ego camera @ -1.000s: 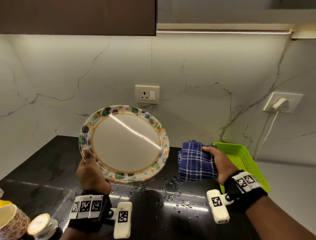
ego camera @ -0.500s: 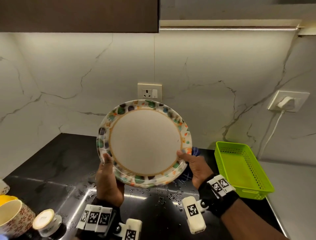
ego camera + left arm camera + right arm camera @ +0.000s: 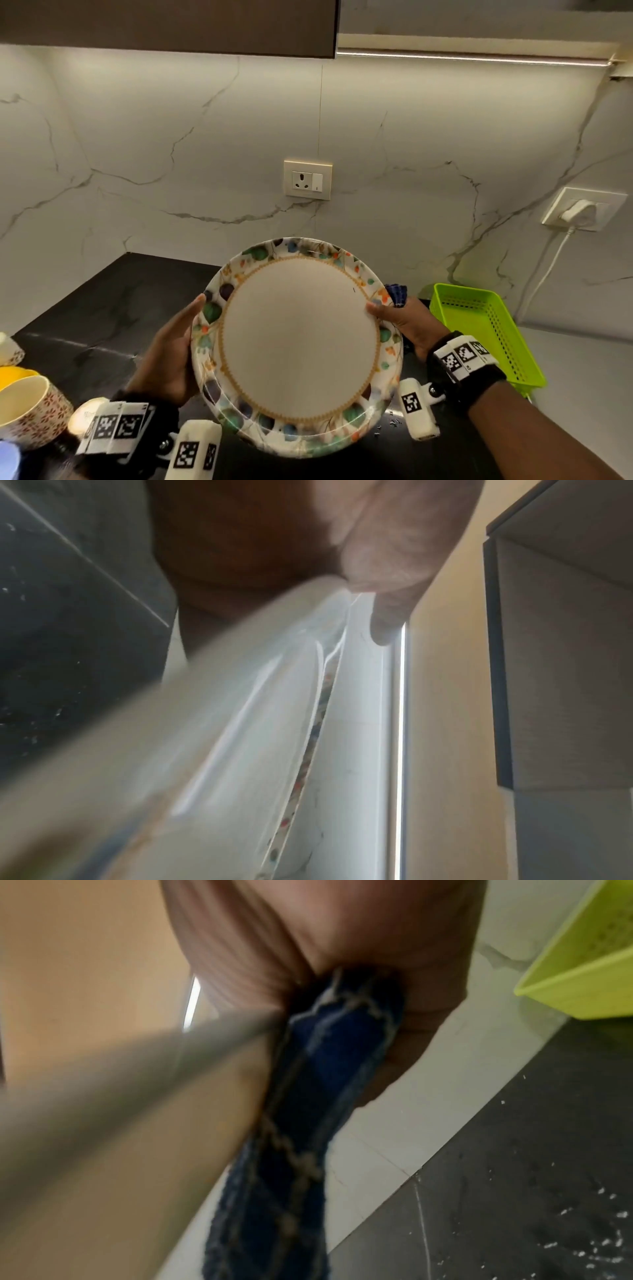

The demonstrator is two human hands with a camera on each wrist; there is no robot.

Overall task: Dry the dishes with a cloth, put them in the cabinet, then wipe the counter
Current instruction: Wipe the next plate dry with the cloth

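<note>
Now both hands grip the plate (image 3: 298,346) (thumbs on its face).

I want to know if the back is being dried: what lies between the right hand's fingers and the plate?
The blue checked cloth, sandwiched between the right hand and the back of the plate; the right wrist view shows it best.

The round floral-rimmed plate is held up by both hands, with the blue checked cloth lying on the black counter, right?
Not quite. The round floral-rimmed plate is held by both hands, but the blue checked cloth is not on the black counter; the right hand holds it behind the plate, as the right wrist view shows.
</note>
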